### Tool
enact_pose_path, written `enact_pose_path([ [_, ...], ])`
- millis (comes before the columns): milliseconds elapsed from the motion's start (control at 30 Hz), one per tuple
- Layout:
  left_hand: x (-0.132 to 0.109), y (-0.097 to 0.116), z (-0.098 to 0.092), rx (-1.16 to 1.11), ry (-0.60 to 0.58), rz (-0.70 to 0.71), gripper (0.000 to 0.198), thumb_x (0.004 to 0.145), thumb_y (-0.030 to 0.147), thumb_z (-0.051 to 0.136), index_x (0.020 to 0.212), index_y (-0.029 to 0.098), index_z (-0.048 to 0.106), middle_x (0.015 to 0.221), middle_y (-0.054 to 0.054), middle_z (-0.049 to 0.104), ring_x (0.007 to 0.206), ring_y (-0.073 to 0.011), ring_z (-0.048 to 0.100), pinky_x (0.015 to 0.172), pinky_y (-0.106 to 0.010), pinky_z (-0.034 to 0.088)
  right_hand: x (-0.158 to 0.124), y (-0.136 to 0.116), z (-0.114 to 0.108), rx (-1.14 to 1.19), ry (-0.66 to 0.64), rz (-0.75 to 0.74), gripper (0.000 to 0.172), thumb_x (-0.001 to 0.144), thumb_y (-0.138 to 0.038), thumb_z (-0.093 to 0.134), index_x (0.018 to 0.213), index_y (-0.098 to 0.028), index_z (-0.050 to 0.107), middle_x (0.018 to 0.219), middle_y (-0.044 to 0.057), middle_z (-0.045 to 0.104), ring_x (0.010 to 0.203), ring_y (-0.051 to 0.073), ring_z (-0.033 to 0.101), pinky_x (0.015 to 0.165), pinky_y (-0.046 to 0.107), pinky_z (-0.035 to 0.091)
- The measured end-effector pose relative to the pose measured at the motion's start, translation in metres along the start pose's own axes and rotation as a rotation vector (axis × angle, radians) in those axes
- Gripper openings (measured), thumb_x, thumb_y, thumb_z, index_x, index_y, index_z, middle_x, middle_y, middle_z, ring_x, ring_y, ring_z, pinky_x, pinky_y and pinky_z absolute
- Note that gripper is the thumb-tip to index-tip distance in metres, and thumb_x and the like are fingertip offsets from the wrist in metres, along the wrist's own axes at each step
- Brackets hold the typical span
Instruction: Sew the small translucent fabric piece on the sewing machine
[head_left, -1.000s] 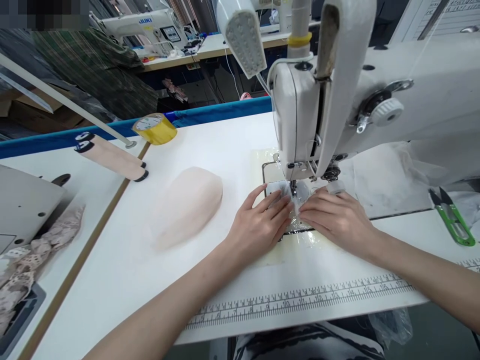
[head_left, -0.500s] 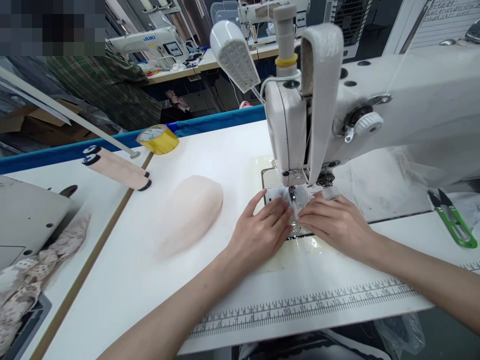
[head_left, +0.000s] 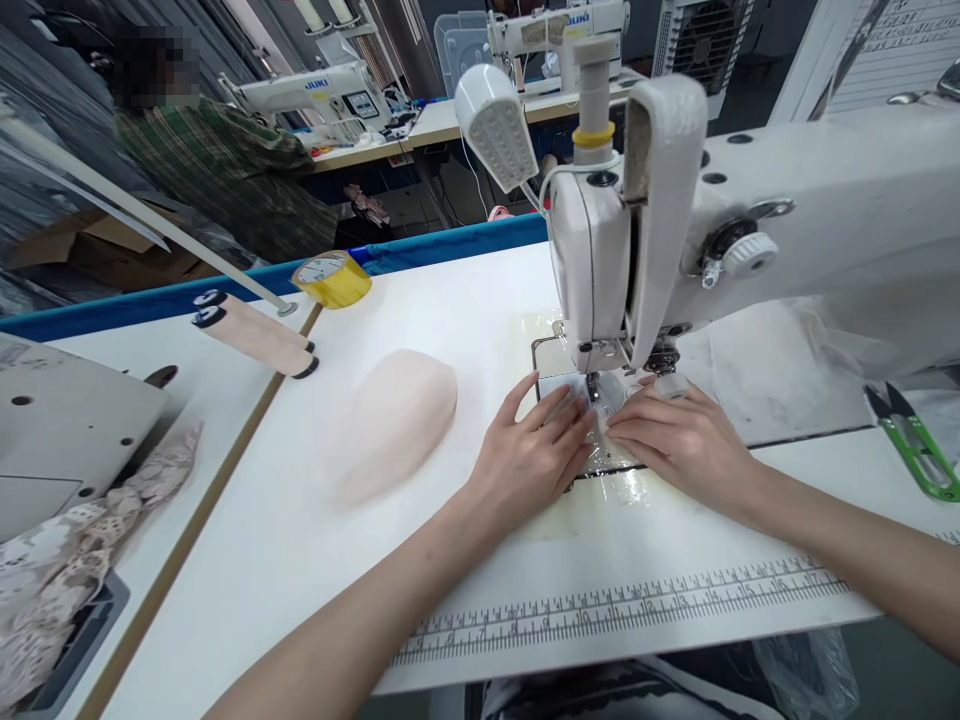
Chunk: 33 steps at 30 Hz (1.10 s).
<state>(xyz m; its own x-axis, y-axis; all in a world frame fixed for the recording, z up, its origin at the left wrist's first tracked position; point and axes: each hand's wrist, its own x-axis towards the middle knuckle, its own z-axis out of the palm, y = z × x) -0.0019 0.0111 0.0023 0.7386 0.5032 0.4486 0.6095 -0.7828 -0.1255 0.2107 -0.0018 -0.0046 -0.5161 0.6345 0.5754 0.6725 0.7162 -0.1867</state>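
The white sewing machine (head_left: 592,260) stands with its presser foot (head_left: 593,388) down between my two hands. My left hand (head_left: 532,450) lies flat with its fingers spread, the fingertips on a small pale, see-through piece (head_left: 559,385) left of the foot. Just right of the foot, my right hand (head_left: 682,435) has its fingers pressed together near the plate; what they hold, if anything, is too small and hidden to name. A pale beige moulded cup (head_left: 401,420) rests on the white table left of my left hand.
Two beige thread spools (head_left: 255,335) and a yellow tape roll (head_left: 332,278) are at the back left. Green snips (head_left: 915,440) lie at the right. Lace fabric (head_left: 82,560) is at the far left. A person (head_left: 217,170) sits beyond the blue table edge.
The camera view has shifted, so the scene sits a little further right and more of the person shows. Both hands stay beside the presser foot with little visible movement.
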Motion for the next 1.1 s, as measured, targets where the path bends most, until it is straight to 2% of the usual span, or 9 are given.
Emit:
enact_pose_path([
  [267,0.002,-0.004,0.002,-0.023,0.021,-0.019,0.025,0.092,0.025,0.05,0.112,0.019,0.064,0.112,-0.004,0.069,0.113,-0.0224,0.059,0.109,-0.049,0.032,0.003,0.005,0.003,-0.015,-0.009,0.015,0.02,0.093,-0.019,0.052,0.084,-0.02,0.069,0.088,-0.003,0.073,0.07,0.012,0.063,0.074,0.032,0.041],
  [500,0.003,-0.004,0.002,0.002,0.033,-0.031,0.027,0.092,0.027,0.051,0.112,0.016,0.064,0.112,-0.004,0.069,0.114,-0.0229,0.058,0.109,-0.047,0.032,-0.001,0.001,0.003,-0.016,-0.021,0.026,0.018,0.092,-0.017,0.052,0.09,-0.019,0.07,0.093,-0.002,0.073,0.076,0.014,0.065,0.082,0.034,0.041],
  [800,0.003,-0.005,0.003,0.017,0.019,-0.05,0.028,0.092,0.029,0.049,0.112,0.016,0.064,0.114,-0.004,0.068,0.115,-0.0236,0.057,0.109,-0.049,0.033,-0.001,-0.002,0.0,-0.061,-0.008,-0.015,0.017,0.091,-0.019,0.054,0.088,-0.017,0.071,0.095,-0.001,0.073,0.082,0.014,0.065,0.091,0.036,0.038],
  [1100,0.007,-0.011,0.007,-0.012,-0.011,-0.105,0.032,0.092,0.03,0.048,0.117,0.015,0.062,0.117,-0.007,0.067,0.12,-0.0264,0.054,0.111,-0.052,0.029,0.003,0.001,0.0,-0.164,-0.059,-0.026,0.021,0.092,-0.022,0.051,0.096,-0.02,0.071,0.105,0.001,0.071,0.075,0.016,0.063,0.087,0.04,0.04],
])
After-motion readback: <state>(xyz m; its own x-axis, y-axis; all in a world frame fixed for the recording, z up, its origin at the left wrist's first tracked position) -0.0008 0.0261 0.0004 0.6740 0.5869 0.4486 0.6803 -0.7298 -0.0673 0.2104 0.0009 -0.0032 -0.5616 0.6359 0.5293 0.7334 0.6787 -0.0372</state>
